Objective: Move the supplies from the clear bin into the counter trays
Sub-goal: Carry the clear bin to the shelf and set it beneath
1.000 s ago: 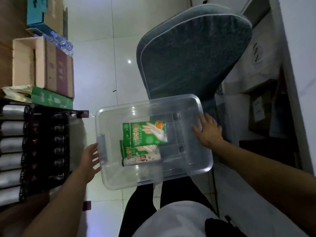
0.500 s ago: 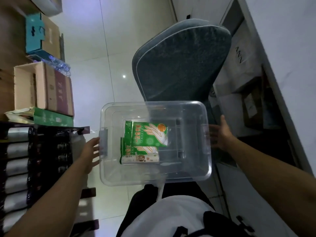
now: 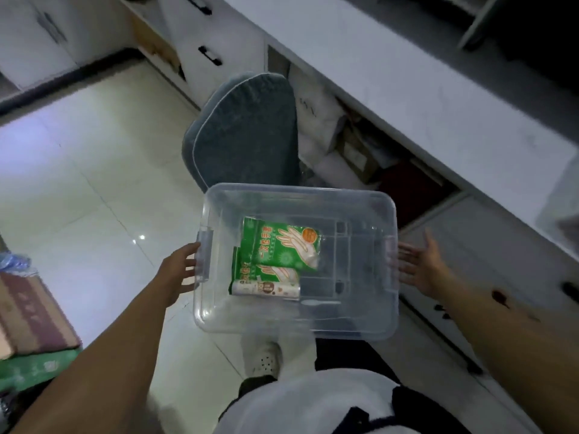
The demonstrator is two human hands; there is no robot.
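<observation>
The clear plastic bin is carried in the air in front of my body, above my legs. Inside lie two green packets of disposable gloves, one partly over the other, and a white roll along their near edge. My left hand presses the bin's left side by its handle, fingers straight. My right hand lies flat with spread fingers against the bin's right side. The white counter runs along the upper right; no trays show clearly.
A grey cushioned chair stands just beyond the bin. Under the counter are open shelves with bags and boxes and drawers with dark handles. Cardboard boxes sit at the left edge. White tiled floor lies to the left.
The view has swung right, away from the dark rack and toward the white counter. The bin has travelled with it between both hands; my right hand now lies flat on its right side.
</observation>
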